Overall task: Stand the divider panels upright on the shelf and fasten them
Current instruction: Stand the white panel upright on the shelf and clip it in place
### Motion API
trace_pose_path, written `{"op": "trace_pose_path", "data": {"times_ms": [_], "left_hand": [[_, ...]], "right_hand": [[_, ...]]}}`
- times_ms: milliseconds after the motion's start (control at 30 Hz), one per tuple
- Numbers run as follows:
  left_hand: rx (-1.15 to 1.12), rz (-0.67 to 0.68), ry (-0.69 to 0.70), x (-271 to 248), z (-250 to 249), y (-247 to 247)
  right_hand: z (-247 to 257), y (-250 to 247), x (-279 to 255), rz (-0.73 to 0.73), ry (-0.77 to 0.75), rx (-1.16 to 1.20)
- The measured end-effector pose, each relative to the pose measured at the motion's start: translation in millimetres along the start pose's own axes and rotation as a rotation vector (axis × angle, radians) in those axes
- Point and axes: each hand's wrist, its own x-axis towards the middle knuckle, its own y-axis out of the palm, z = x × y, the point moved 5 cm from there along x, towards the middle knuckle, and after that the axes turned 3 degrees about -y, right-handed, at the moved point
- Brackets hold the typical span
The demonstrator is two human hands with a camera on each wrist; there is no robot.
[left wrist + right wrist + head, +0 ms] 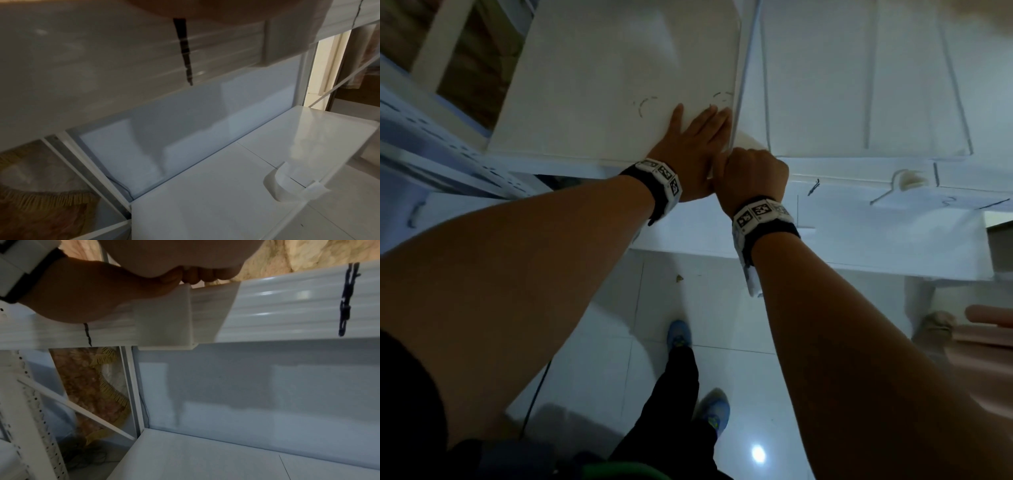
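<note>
A white divider panel (619, 78) stands on the white shelf (859, 102) at its left end. My left hand (695, 137) presses flat against the panel's side with straight fingers; its heel (92, 293) lies on the shelf's front lip. My right hand (753, 171) is curled into a fist at the panel's lower front corner. The right wrist view has its fingers (197, 275) wrapped round the pale panel edge just above a white clip (164, 321) seated on the lip (287, 309). Whether the fingers touch the clip is hidden.
A second white clip (907, 180) sits further right on the front edge. A lower shelf (859, 240) with a clip (287, 183) lies below. The perforated rack upright (431, 144) stands left. Someone else's hand (989, 315) shows at the right edge; my shoes (679, 334) are on tiled floor.
</note>
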Motion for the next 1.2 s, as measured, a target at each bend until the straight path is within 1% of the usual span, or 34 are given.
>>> {"op": "trace_pose_path", "data": {"times_ms": [267, 367, 533, 867, 1200], "left_hand": [[-0.019, -0.034, -0.003, 5.4, -3.3, -6.6], [0.002, -0.028, -0.015, 4.1, 0.8, -8.1], [-0.001, -0.011, -0.025, 0.9, -0.9, -10.5], [0.035, -0.074, -0.038, 0.6, -2.0, -11.5], [0.048, -0.103, -0.03, -3.1, -4.7, -11.4]], "right_hand": [[0.9, -10.0, 5.9, 0.036, -0.08, -0.129], [4.6, -15.7, 4.0, 0.038, -0.113, -0.111], [5.5, -21.0, 1.9, 0.052, -0.093, -0.082], [7.8, -26.4, -0.5, 0.065, -0.088, -0.064], [7.6, -21.5, -1.6, 0.098, -0.036, -0.012]]}}
